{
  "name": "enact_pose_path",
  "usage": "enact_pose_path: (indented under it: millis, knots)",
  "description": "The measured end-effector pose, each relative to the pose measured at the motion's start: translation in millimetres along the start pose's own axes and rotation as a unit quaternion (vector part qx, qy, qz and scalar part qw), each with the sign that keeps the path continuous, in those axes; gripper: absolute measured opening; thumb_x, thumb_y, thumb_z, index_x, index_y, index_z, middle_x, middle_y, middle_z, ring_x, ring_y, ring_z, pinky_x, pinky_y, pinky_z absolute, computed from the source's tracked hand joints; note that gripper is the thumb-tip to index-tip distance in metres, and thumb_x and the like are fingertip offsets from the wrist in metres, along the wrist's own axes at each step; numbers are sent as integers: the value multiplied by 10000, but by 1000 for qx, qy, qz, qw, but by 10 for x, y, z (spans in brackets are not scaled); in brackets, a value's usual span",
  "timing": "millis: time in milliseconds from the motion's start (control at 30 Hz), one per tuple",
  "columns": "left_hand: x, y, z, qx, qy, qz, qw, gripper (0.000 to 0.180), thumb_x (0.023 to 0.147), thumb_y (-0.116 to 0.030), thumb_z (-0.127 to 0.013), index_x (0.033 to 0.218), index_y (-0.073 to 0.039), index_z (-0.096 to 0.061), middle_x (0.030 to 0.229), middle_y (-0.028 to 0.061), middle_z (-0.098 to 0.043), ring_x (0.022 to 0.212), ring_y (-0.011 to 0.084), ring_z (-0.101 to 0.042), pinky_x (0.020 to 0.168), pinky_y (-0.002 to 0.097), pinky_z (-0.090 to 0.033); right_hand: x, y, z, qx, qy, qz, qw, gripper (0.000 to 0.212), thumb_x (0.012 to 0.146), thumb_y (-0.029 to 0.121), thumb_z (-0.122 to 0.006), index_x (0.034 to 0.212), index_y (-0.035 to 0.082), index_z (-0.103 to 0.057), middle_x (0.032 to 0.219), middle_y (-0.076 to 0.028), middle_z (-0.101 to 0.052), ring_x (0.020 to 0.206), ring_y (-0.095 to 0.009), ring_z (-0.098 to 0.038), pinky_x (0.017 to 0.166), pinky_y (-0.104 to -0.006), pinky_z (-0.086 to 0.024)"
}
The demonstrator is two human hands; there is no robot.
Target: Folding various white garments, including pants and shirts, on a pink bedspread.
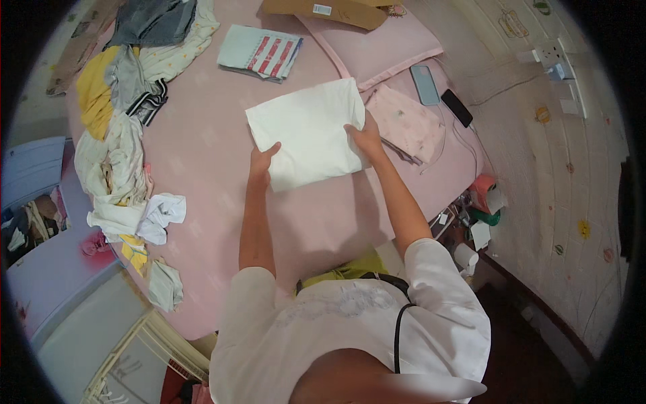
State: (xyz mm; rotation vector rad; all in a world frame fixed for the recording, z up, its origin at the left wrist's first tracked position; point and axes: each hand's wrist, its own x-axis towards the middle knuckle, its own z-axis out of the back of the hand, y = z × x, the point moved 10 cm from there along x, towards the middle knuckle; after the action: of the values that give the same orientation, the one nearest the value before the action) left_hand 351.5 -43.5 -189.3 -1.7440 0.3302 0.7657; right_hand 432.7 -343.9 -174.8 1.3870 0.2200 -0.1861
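Observation:
A folded white garment (309,135) spans the space between my two hands over the pink bed. My left hand (263,163) grips its near left edge, thumb on top and the other fingers hidden beneath. At the right edge my right hand (364,137) holds it the same way, its thumb lying on the cloth. Beyond it lies a folded pale cloth with red and white stripes (261,54). A folded pink patterned cloth (406,122) sits right beside my right hand.
Loose clothes (121,141) are heaped along the bed's left side. A pink pillow (377,40) and a cardboard piece (330,12) lie at the far end. Two phones (424,85) with cables rest at the right, near the wall. A blue cabinet (60,269) stands left.

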Motion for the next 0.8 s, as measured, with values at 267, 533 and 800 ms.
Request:
enact_pose_path:
  millis: [267, 533, 800]
  knots:
    - [535, -431, 150, 154, -8, -79, 985, 449, 853, -73, -683, 1265, 55, -559, 1187, 142, -655, 1053, 252, -643, 890, 361, -505, 9, -163, -294, 105, -16, -63, 992, 674, 793, -54, -667, 1405, -17, -387, 1307, -165, -563, 1193, -250, -556, 1003, -347, -448]
    - [1253, -907, -526, 334, 88, -185, 920, 434, 832, -147, -707, 1211, 38, -607, 1090, 174, -697, 1027, 252, -665, 893, 364, -505, 15, -476, -79, 55, -141, -117, 982, 693, 787, -69, -660, 1411, -12, -365, 1336, -167, -534, 1206, -282, -543, 1020, -367, -435]
    - [1850, -595, -470, 337, 62, -166, 925, 546, 849, -293, -729, 1294, -20, -568, 1219, 194, -648, 1133, 313, -621, 962, 393, -474, -153, -645, -132, 127, -193, -173, 957, 693, 805, -77, -639, 1429, -11, -346, 1357, -171, -516, 1219, -281, -527, 1035, -362, -415]
